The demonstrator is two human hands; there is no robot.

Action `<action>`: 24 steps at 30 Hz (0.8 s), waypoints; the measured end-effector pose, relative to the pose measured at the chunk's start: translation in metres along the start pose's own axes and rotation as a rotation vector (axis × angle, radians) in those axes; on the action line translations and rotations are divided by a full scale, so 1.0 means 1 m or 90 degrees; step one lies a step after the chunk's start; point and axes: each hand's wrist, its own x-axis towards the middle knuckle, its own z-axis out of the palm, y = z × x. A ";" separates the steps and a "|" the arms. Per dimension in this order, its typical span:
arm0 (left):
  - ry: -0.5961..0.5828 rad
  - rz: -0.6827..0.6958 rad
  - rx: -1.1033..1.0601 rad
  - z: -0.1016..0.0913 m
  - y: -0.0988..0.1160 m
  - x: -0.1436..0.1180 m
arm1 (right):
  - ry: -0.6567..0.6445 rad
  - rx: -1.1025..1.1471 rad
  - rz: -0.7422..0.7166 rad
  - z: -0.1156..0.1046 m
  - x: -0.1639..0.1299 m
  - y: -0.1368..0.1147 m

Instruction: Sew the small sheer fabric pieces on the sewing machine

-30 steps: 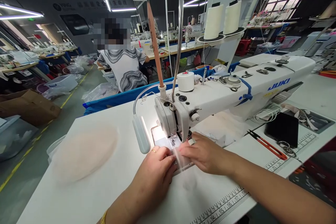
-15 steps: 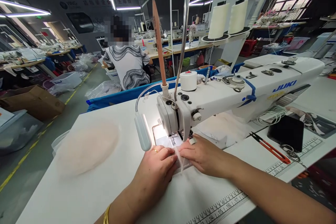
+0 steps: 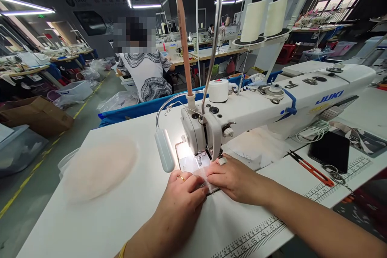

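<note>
A small piece of sheer white fabric (image 3: pixel 203 171) lies on the plate in front of the needle area of a white sewing machine (image 3: pixel 256 109). My left hand (image 3: pixel 181 197), a ring on one finger, has its fingers closed on the fabric's left side. From the right, my right hand (image 3: pixel 231 177) pinches the same fabric close to the presser foot, which is partly hidden. Both sets of fingertips nearly meet. A lit lamp (image 3: pixel 165 151) shines on the plate from the left.
Pale sheer fabric (image 3: pixel 101 169) is heaped on the table's left; more fabric (image 3: pixel 256 147) lies behind the machine arm. On the right are orange thread snips (image 3: pixel 313 169), a black phone (image 3: pixel 331 151) and a printed ruler (image 3: pixel 254 236). A person (image 3: pixel 145 72) sits ahead.
The narrow fabric end that hung toward me between my hands no longer shows there; sheer fabric now spans between my fingertips. My left hand has shifted slightly.
</note>
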 end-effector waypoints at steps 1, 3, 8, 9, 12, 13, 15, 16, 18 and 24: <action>-0.007 -0.006 0.001 0.000 0.000 0.000 | -0.001 -0.002 0.005 0.000 0.000 0.000; -0.018 -0.021 0.002 0.000 -0.001 0.001 | -0.001 -0.011 0.016 0.000 0.000 0.000; 0.017 -0.028 0.018 0.001 -0.008 0.005 | 0.009 -0.022 0.044 -0.001 0.001 0.001; 0.021 -0.026 0.019 0.002 -0.008 0.005 | 0.006 -0.019 0.040 -0.001 0.000 0.000; 0.004 -0.016 0.018 0.001 -0.007 0.003 | 0.000 -0.010 0.009 -0.001 0.000 0.000; -0.004 -0.014 0.020 0.001 -0.007 0.002 | 0.000 -0.007 0.000 -0.001 0.000 0.000; -0.009 -0.014 0.029 0.001 -0.006 0.001 | 0.006 -0.004 -0.006 0.000 0.000 -0.001; -0.007 -0.017 0.033 0.001 -0.007 0.001 | 0.010 -0.005 -0.002 0.001 0.000 -0.001; 0.001 -0.021 0.038 0.001 -0.009 0.002 | 0.020 -0.013 0.017 0.002 0.001 -0.001; 0.009 -0.033 0.054 0.001 -0.021 0.008 | 0.009 -0.051 0.085 0.003 0.004 -0.002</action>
